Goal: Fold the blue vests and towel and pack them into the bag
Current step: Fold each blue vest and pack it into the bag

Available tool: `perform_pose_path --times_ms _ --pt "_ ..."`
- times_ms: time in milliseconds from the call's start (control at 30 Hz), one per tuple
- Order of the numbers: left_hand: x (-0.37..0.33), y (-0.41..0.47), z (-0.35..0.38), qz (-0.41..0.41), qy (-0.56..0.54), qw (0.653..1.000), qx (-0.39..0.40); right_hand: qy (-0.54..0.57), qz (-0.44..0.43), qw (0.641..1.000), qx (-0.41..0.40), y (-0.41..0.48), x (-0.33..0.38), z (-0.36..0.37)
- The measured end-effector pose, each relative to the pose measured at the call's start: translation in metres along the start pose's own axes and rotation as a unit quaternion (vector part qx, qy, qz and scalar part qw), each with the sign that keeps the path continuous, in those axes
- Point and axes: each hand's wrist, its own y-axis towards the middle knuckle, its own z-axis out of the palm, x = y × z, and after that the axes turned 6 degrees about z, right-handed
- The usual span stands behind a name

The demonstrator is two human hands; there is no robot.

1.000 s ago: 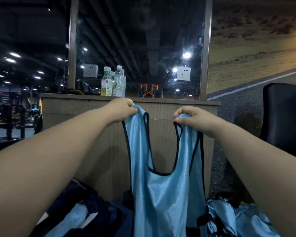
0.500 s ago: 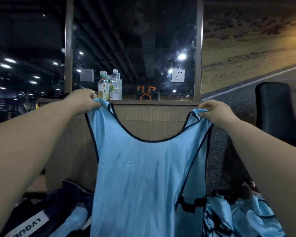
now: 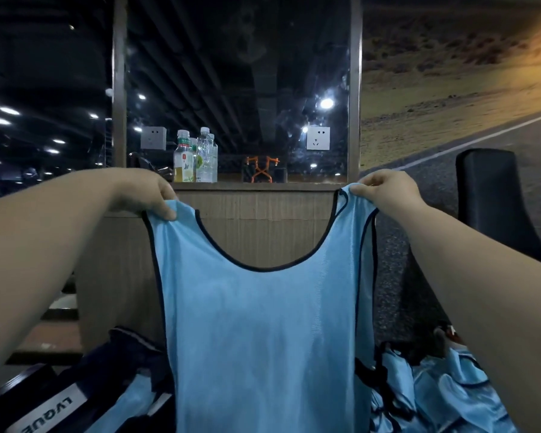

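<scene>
A light blue vest (image 3: 263,323) with dark trim hangs spread out in front of me. My left hand (image 3: 144,193) pinches its left shoulder strap and my right hand (image 3: 384,190) pinches the right strap, both raised at about the same height. Below at the left lies a dark navy bag (image 3: 85,392) with a white label, blue fabric showing inside it. A heap of more blue vests (image 3: 444,392) lies at the lower right. No towel is visible.
A wooden counter (image 3: 256,207) stands straight ahead with drink bottles (image 3: 197,157) and a mirror panel above it. A black padded seat (image 3: 494,201) stands at the right. A wall mural of a road fills the upper right.
My hands have moved apart and stretched the vest from a narrow bunched hang into a flat, wide spread. The view has tilted slightly.
</scene>
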Motion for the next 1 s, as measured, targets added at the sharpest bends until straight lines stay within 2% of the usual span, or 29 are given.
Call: perform_pose_path --times_ms 67,133,333,567,867,1000 --pt "-0.003 -0.001 0.005 -0.014 0.039 0.999 0.033 0.006 0.003 1.000 0.003 -0.003 0.002 0.000" --pt "-0.002 0.000 0.010 -0.016 0.034 0.998 0.052 0.005 0.008 1.000 0.013 -0.003 0.003 0.000" --pt "-0.004 0.000 0.016 0.033 -0.162 0.977 0.136 -0.052 0.013 0.996 0.070 -0.002 0.001 0.001" --pt "-0.006 0.009 0.026 0.041 -0.166 0.979 0.109 -0.085 0.008 0.990 0.112 -0.006 -0.005 0.008" --pt "-0.005 0.014 0.031 0.039 -0.054 0.995 0.077 -0.098 -0.025 0.975 0.196 -0.005 -0.013 0.003" --pt "-0.003 0.014 0.030 0.017 -0.057 0.998 0.033 -0.145 -0.041 0.966 0.212 -0.002 -0.015 0.001"
